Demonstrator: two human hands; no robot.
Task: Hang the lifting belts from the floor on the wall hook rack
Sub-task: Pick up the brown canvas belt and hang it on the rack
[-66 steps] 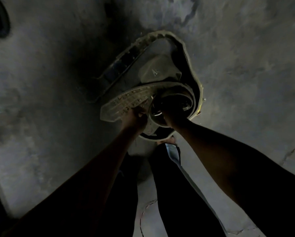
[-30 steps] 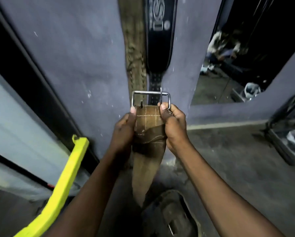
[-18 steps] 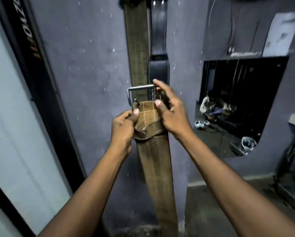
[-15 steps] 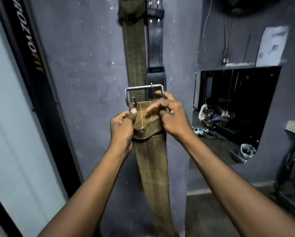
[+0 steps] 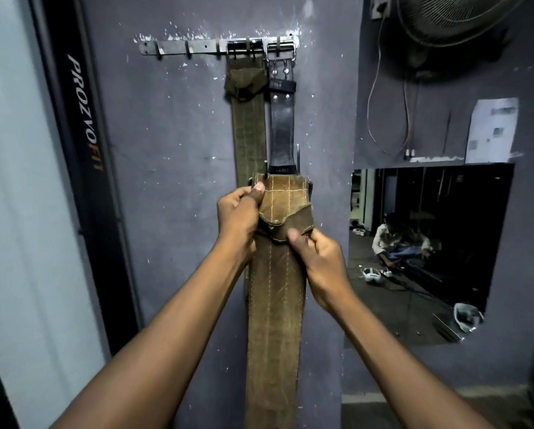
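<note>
The grey-purple wall [image 5: 172, 187] fills the centre of the view, chipped white in spots around its fittings. A black door frame [image 5: 83, 168] lettered "PROZOFIT" runs down the wall's left edge. A mirror [image 5: 429, 243] sits on the adjoining wall at the right, with a wall fan [image 5: 451, 23] and a paper notice [image 5: 491, 131] above it.

The metal hook rack [image 5: 197, 47] is fixed horizontally near the top edge of the wall. Its left hooks are bare; its right end carries two belts. The olive canvas belt [image 5: 249, 128] hangs straight down from the rack. The black leather belt [image 5: 282, 131] hangs just beside it, at its right, from a two-prong buckle.

A third item, the brown leather belt [image 5: 275, 320], is held upright in front of both hung belts, well below the rack, with its strap running down out of the bottom edge of the view. Its buckle end is uppermost; the buckle frame is largely hidden behind the folded leather, and its orientation cannot be determined with certainty.

The left hand [image 5: 237, 215] is closed on the left edge of the belt's folded top, thumb pressed against the stitched face. The right hand [image 5: 318, 258] is lower, pinching the loose flap of leather at the fold between thumb and fingers.
</note>
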